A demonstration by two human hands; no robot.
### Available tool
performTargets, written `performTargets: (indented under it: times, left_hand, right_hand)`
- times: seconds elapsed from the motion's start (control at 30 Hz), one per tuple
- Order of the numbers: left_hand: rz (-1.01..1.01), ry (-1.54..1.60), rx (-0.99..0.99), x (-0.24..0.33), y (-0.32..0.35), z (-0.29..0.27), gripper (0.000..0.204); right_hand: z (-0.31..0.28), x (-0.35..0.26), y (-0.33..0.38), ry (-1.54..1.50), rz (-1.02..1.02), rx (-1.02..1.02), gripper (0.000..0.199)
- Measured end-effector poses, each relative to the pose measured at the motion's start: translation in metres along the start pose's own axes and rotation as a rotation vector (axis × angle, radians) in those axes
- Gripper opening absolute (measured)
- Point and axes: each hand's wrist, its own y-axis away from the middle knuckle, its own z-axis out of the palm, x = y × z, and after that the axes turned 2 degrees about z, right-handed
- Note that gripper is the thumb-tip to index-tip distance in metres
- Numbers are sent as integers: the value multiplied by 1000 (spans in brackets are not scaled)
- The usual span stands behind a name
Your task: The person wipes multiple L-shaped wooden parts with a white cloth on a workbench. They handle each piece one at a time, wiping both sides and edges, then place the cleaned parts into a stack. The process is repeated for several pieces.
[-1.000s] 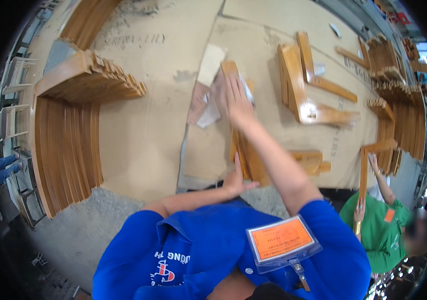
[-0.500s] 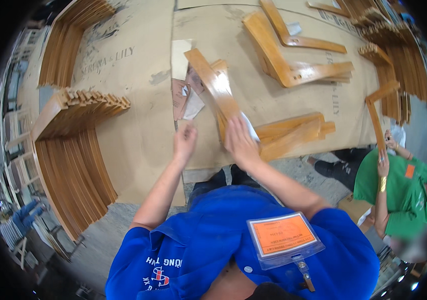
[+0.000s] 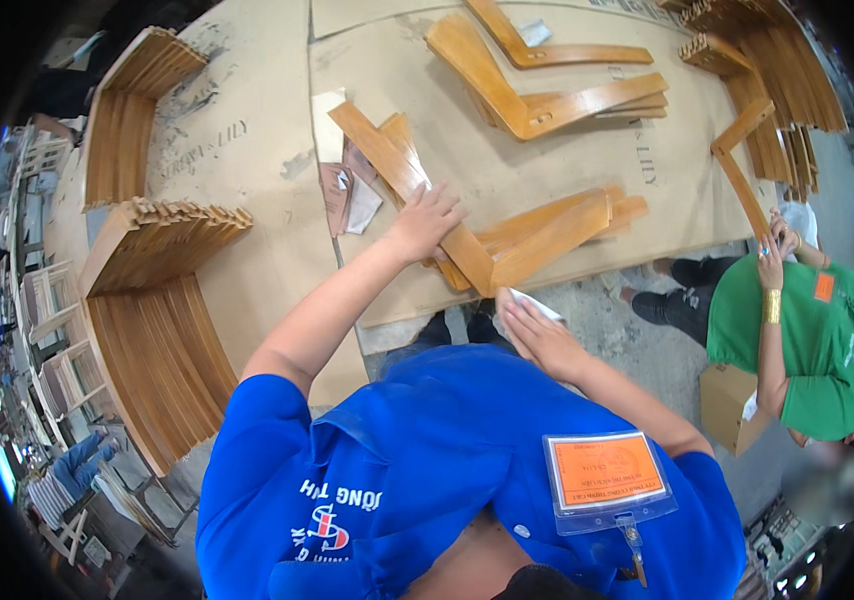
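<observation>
Two hands (image 3: 425, 222), one wooden piece (image 3: 402, 178)

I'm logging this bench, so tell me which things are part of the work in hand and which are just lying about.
In hand:
- left hand pressing the angled wooden piece
- right hand with a white cloth

Lying about:
- stacked curved slats
- paper scraps
- other wooden pieces

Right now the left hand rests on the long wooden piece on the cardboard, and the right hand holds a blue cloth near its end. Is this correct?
Not quite: in the head view the cloth under the right hand is white, not blue. The left hand does rest on the long wooden piece on the cardboard.
</observation>
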Motion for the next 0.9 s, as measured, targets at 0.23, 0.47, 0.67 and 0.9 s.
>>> performTargets:
  times: [0.23, 0.47, 0.67, 0.9]
  left_hand:
    - [15, 13, -280, 3, -14, -31, 61]
    - [-263, 785, -146, 74, 22, -133, 71]
    - [-391, 721, 366, 98, 114, -190, 66]
    - [-680, 747, 882, 96, 298, -277, 52]
  right_hand:
    - [-19, 58, 55, -251, 400, -233, 48]
    - [-33, 95, 40, -307, 432, -208, 42]
    - [-66, 81, 5, -150, 338, -237, 44]
    - [-93, 56, -42, -87, 133, -159, 43]
